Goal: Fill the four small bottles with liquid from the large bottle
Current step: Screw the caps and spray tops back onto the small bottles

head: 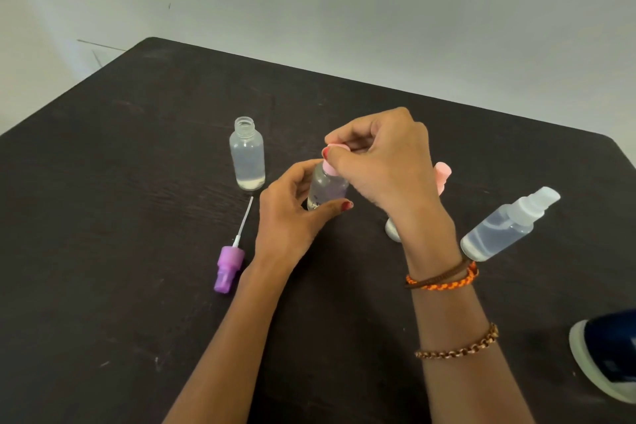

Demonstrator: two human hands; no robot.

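Bottle (325, 188) is gripped by left hand (292, 213); pink cap (335, 150) is pinched by right hand (382, 162). Bottle should be kept upright, cap twisted squarely.

Three small clear plastic bottles (247, 153) (327, 188) (509, 224), one loose purple spray pump (229, 265), two hands (292, 213) (382, 162)

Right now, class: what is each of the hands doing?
Left hand: grips the small bottle.
Right hand: pinches its pink cap.
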